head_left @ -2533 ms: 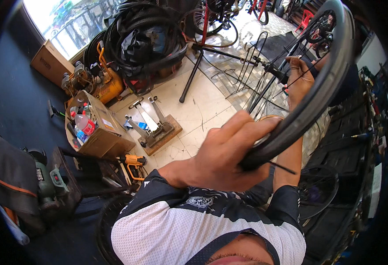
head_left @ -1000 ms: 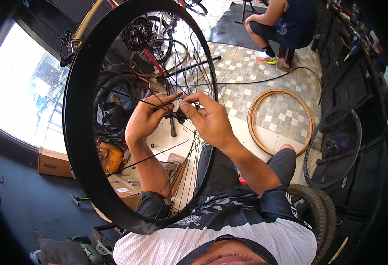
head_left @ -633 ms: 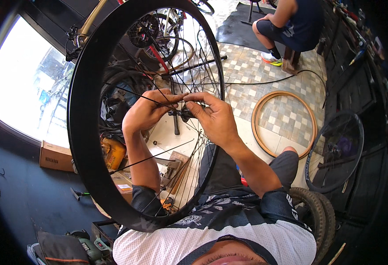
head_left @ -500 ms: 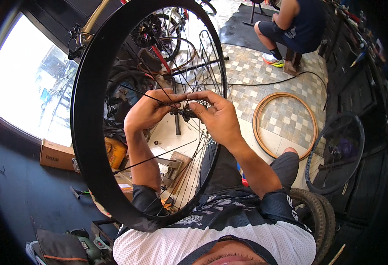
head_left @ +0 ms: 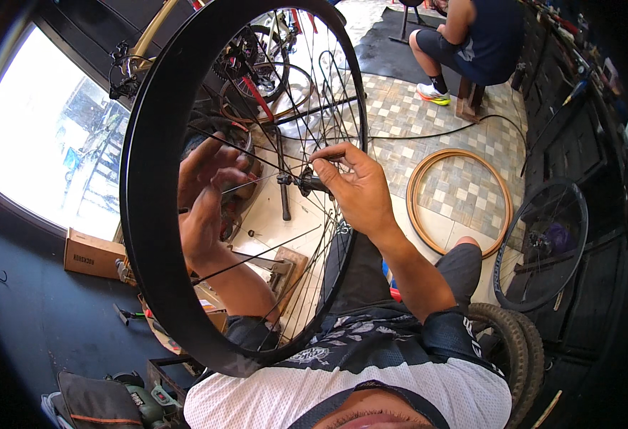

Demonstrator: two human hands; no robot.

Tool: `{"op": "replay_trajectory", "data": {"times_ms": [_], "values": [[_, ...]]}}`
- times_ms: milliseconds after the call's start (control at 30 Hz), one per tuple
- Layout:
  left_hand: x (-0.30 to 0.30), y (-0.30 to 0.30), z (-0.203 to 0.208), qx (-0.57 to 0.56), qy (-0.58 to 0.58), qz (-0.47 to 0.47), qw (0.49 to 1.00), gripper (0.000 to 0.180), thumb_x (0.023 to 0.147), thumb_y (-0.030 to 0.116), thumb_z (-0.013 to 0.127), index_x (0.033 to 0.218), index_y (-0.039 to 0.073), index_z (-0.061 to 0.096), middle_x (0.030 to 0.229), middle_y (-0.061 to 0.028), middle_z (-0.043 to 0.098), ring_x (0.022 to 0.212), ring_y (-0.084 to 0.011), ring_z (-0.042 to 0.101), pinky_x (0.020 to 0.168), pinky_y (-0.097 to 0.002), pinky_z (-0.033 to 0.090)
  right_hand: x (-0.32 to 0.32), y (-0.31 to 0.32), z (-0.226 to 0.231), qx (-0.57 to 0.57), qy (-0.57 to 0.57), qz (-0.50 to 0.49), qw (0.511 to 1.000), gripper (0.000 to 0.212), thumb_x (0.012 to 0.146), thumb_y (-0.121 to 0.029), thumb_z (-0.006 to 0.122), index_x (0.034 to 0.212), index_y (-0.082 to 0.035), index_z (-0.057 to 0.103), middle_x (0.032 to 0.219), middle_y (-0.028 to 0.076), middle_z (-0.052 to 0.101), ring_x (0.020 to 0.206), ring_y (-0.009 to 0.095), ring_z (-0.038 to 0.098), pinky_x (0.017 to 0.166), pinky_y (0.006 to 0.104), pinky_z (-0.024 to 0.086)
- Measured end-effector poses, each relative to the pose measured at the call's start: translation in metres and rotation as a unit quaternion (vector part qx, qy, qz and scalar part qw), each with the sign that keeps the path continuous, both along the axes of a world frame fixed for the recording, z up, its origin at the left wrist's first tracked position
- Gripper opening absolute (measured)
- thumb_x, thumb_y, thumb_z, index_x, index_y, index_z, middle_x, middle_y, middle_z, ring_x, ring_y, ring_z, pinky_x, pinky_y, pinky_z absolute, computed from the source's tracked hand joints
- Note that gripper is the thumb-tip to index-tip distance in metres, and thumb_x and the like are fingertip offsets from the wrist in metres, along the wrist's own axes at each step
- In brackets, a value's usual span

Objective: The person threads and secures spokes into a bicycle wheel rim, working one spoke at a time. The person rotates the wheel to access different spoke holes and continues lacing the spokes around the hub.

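A deep black bicycle rim (head_left: 150, 186) stands upright before me, partly laced with thin dark spokes (head_left: 257, 252) that run to a black hub (head_left: 304, 181). At the hub, thumb and forefinger of my right hand (head_left: 360, 189) are pinched together on what looks like a spoke's end; its tip is hidden by the fingers. Inside the rim's left part, my left hand (head_left: 207, 196) has loosely spread fingers beside a spoke, slightly blurred, with no firm grip visible. The rim's lower part lies against my shirt and lap.
Tan tyres (head_left: 415, 207) lie on the tiled floor to the right, near another wheel (head_left: 542, 247) and knobby tyres (head_left: 525, 350). A person (head_left: 489, 43) sits at the far right. Bicycles (head_left: 267, 61) stand behind the rim; a cardboard box (head_left: 92, 252) is at left.
My left hand has left the hub and moved left toward the rim, its fingers spreading. The right hand stays at the hub. The rim has shifted slightly.
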State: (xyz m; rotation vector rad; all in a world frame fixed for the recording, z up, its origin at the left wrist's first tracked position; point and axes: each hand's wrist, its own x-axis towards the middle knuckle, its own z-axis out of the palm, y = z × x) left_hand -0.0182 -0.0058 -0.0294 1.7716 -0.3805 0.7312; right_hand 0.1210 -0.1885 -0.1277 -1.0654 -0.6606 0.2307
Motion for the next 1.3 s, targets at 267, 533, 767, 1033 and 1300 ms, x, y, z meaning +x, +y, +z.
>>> {"op": "replay_trajectory", "data": {"times_ms": [267,533,767,1033,1300], "values": [[-0.008,-0.030,-0.006,-0.123,-0.140,-0.125,0.974,0.056,0.097,0.034,0.078,0.137,-0.001,0.059,0.128,-0.0177,0.060,0.117,-0.0323,0.063,0.090,-0.0461,0.058,-0.004,-0.006,0.005,-0.091,-0.015,-0.011,0.996,0.016,0.102,-0.018,0.073,0.110,-0.004,0.073,0.086,0.003,0.069,0.060,0.003,0.049,0.054,0.0256,0.041],[-0.001,-0.050,0.000,-0.169,-0.185,-0.088,0.964,0.029,0.101,0.024,0.073,0.119,0.001,0.067,0.114,-0.0128,0.063,0.106,-0.0282,0.067,0.083,-0.0424,0.061,-0.003,-0.007,0.009,-0.108,-0.108,-0.077,0.985,0.020,0.097,-0.020,0.077,0.111,-0.006,0.076,0.100,0.014,0.077,0.091,0.025,0.075,0.081,0.0352,0.056],[0.004,-0.053,-0.005,-0.171,-0.218,-0.032,0.960,0.031,0.103,0.025,0.070,0.121,0.000,0.066,0.111,-0.0131,0.062,0.098,-0.0264,0.067,0.077,-0.0404,0.060,0.017,-0.015,0.016,-0.073,-0.243,-0.189,0.949,0.017,0.092,-0.016,0.080,0.108,-0.009,0.080,0.115,0.017,0.075,0.106,0.031,0.074,0.091,0.0364,0.056],[0.005,-0.074,-0.004,-0.227,-0.232,0.011,0.946,0.031,0.108,0.020,0.062,0.129,-0.003,0.061,0.114,-0.0168,0.062,0.096,-0.0254,0.067,0.072,-0.0379,0.060,0.030,-0.051,0.073,0.178,-0.293,-0.142,0.929,0.020,0.107,0.000,0.057,0.127,0.003,0.062,0.115,0.012,0.071,0.101,0.013,0.071,0.087,0.0279,0.056],[0.002,-0.062,-0.006,-0.221,-0.236,0.031,0.946,0.030,0.106,0.014,0.064,0.131,-0.002,0.061,0.119,-0.0170,0.063,0.104,-0.0259,0.066,0.079,-0.0390,0.059,0.035,-0.077,0.110,0.230,-0.444,-0.165,0.850,0.032,0.101,-0.010,0.071,0.131,0.002,0.066,0.103,0.016,0.074,0.062,0.008,0.056,0.055,0.0220,0.042]]}}
